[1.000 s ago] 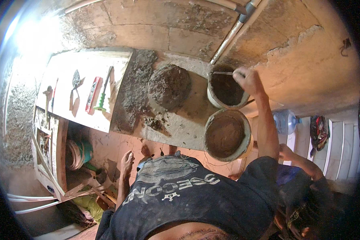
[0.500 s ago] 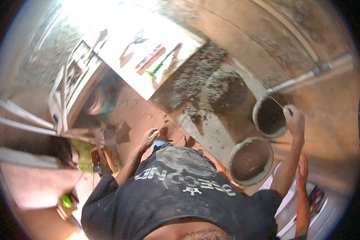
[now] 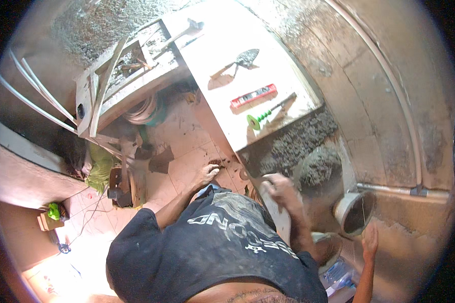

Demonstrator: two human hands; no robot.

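Observation:
My left hand [image 3: 207,175] hangs in front of my body above the tiled floor, its fingers curled in, with nothing seen in it. Before me my right hand [image 3: 282,192] is blurred by motion, near the edge of the white tabletop [image 3: 227,38]; its fingers are hard to read. Farther right, a tilted bucket [image 3: 340,214] stands beside a wet heap of mortar [image 3: 322,166]. A co-worker's hand [image 3: 370,241] reaches up just below that bucket, near its thin handle. Another bucket [image 3: 333,262] is partly hidden behind my right arm.
On the tabletop lie a trowel [image 3: 246,58], a red spirit level [image 3: 254,96], a chisel with a green grip [image 3: 258,121] and a hammer [image 3: 193,25]. A mortar-smeared wooden frame [image 3: 103,108] stands left, near white pipes [image 3: 40,86]. Bottles [image 3: 338,275] lie lower right.
My right hand has let go of the bucket's handle and moved left, toward my body. That bucket now leans over. The view has turned, and the co-worker's hand has come nearer the bucket.

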